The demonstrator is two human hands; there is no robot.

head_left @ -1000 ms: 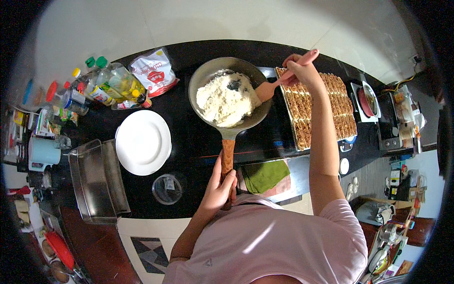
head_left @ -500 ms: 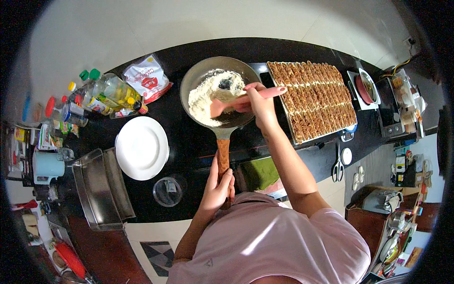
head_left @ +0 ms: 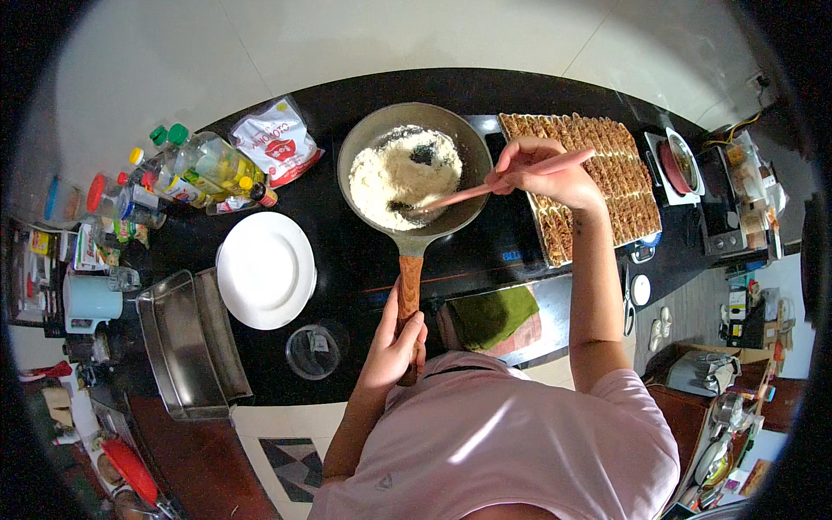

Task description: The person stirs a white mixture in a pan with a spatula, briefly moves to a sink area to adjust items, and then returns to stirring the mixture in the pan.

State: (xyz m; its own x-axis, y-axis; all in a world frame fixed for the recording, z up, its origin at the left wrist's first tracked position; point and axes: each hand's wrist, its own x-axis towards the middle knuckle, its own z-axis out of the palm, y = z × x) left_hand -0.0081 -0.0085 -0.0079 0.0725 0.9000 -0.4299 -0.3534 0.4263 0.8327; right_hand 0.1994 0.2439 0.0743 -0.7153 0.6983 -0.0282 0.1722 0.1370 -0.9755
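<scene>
Right hand (head_left: 544,176): fingers gripped around the shaft of a pink spatula (head_left: 472,192), held beyond the 3 o'clock side of the pan (head_left: 472,160). Fingertips sit close to the rim; contact cannot be told.

Spatula, long axis: from between 2 and 3 o'clock, past the hand, down to between 8 and 9 o'clock. Its lower end meets the white powder (head_left: 381,178) near a dark bare patch. Blade is poorly seen, probably edge-on or partly sunk.

Key relation: the powder lies in the pan at about 9 o'clock from the right hand. Right hand is the nearer of the two, and the spatula bridges the gap.

Left hand (head_left: 394,348): closed around the wooden handle (head_left: 411,276). Handle's long axis runs roughly 12 to 6 o'clock, with the powder at 12 o'clock from this hand, farther off.

Outward from the pan, on the black table (head_left: 328,195): a slab of brown-topped pieces (head_left: 607,178) at 3 o'clock, partly behind the right hand; a green cloth (head_left: 494,316) at 5; a clear round container (head_left: 314,354) at 7; a white plate (head_left: 264,270) at 8; a white-and-red bag (head_left: 276,143) between 9 and 10.
</scene>
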